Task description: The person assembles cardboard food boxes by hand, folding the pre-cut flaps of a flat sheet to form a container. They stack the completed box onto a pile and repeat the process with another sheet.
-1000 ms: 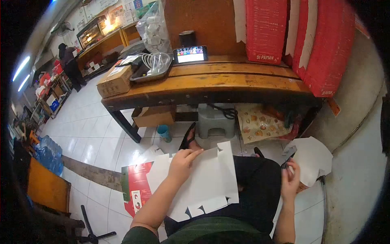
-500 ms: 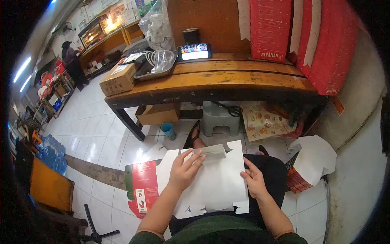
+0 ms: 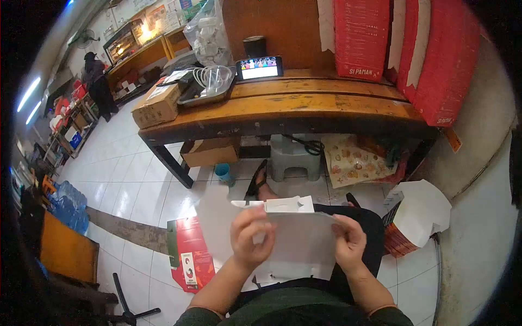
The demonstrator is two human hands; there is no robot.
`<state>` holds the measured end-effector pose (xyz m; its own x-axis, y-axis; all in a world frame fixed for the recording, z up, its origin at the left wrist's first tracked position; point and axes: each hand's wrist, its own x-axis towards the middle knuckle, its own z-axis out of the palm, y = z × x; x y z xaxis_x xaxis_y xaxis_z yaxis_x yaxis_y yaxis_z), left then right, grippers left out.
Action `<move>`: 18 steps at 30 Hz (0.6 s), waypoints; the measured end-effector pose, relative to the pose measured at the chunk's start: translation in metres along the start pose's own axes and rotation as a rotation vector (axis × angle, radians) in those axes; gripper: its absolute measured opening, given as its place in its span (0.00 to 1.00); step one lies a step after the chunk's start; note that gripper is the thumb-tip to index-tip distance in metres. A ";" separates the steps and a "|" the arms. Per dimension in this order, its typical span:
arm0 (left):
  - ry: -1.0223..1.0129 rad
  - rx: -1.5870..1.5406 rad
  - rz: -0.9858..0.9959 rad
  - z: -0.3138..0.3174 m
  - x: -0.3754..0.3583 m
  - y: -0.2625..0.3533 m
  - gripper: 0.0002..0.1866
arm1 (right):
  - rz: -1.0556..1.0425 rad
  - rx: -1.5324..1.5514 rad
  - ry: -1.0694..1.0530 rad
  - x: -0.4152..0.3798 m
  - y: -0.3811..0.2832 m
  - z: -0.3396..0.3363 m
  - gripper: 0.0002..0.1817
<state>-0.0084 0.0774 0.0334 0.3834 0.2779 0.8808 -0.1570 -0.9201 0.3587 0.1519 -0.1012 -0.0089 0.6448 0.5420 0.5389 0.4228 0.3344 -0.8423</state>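
Observation:
A white die-cut cardboard sheet lies over my lap, its far part folded up along a crease. My left hand is at the left part of that fold, thumb and fingers brought together on the card. At the right end of the same edge, my right hand pinches the card between thumb and fingers. Small cut flaps stick out beyond the fold. Left of the sheet, a red and green printed card shows, partly covered by the white one.
A wooden bench ahead bears a phone, a metal tray, a carton and red boxes. Stacked white cardboard stands at the right. Under the bench are a grey stool and blue cup. A person stands far left.
Both hands have risen slightly and closed on the card; my left hand has moved right and my right hand up. The far part of the white sheet is now bent up.

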 end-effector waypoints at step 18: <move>-0.100 -1.091 -1.091 0.005 -0.023 0.035 0.20 | 0.067 0.510 0.130 -0.014 -0.015 0.005 0.11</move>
<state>-0.0185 0.0371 0.0239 0.8002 0.5982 0.0419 -0.3184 0.3646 0.8751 0.1335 -0.1104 -0.0036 0.7469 0.4858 0.4541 0.0360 0.6522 -0.7572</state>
